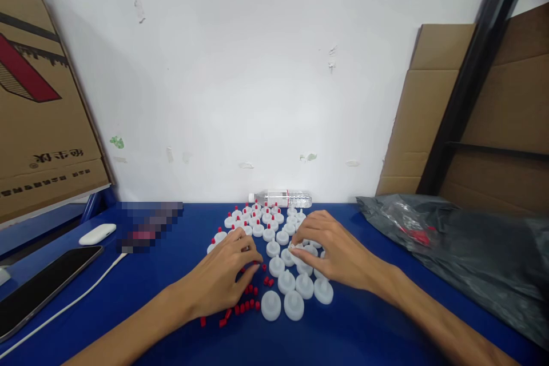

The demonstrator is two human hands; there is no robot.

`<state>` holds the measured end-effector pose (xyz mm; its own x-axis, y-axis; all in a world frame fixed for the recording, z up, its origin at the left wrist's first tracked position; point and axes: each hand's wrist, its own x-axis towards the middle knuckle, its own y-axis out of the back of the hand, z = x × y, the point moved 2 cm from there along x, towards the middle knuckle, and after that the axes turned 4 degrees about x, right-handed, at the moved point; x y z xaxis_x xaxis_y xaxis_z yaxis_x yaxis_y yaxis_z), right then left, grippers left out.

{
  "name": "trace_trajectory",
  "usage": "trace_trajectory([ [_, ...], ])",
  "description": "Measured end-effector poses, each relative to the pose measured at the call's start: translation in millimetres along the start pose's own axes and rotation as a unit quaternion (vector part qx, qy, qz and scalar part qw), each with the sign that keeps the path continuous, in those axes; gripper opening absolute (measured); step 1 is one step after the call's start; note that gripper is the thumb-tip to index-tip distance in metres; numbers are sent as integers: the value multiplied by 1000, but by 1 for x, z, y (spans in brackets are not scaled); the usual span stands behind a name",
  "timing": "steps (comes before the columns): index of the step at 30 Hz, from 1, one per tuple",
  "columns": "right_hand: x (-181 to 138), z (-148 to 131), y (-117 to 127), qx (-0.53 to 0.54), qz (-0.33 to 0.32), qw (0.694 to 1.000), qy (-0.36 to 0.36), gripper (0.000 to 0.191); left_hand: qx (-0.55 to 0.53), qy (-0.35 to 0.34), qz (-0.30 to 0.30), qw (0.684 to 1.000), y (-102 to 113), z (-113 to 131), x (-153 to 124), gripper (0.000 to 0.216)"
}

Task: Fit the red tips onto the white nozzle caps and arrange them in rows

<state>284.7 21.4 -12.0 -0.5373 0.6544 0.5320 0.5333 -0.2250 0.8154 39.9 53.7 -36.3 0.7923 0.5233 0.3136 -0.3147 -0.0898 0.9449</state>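
My right hand [328,246] pinches a white nozzle cap [296,249] by its narrow tip, between thumb and forefinger. Around it stand several more white nozzle caps [294,305] with bare tips, spouts upward. My left hand [229,269] hovers over the small red caps [242,308], its thumb and forefinger drawn together. Whatever lies between those left fingertips is too small and hidden to make out. Behind the left hand, white nozzle caps with red tips [258,230] stand in a group, some of them covered by the hand.
A clear plastic bottle [287,199] lies against the wall. On the left are a phone [47,286], a white case [98,234] and a white cable [81,300]. A grey plastic bag [463,263] spreads along the right, and a cardboard box [47,97] leans at left.
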Motion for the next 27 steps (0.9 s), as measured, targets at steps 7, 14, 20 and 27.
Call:
trace_trajectory([
  [7, -3, 1, -8, 19, -32, 999, -7, 12, 92, 38, 55, 994, 6, -13, 2, 30],
  [14, -2, 4, -7, -11, -49, 999, -9, 15, 187, 72, 53, 978, -1, -29, 3, 32],
  [20, -1, 3, 2, -49, -16, 999, 12, 20, 186, 68, 56, 979, -11, -40, 2, 26],
  [27, 0, -9, 0, -83, 45, 994, 51, 22, 93, -27, 176, 980, 3, -28, 5, 12],
])
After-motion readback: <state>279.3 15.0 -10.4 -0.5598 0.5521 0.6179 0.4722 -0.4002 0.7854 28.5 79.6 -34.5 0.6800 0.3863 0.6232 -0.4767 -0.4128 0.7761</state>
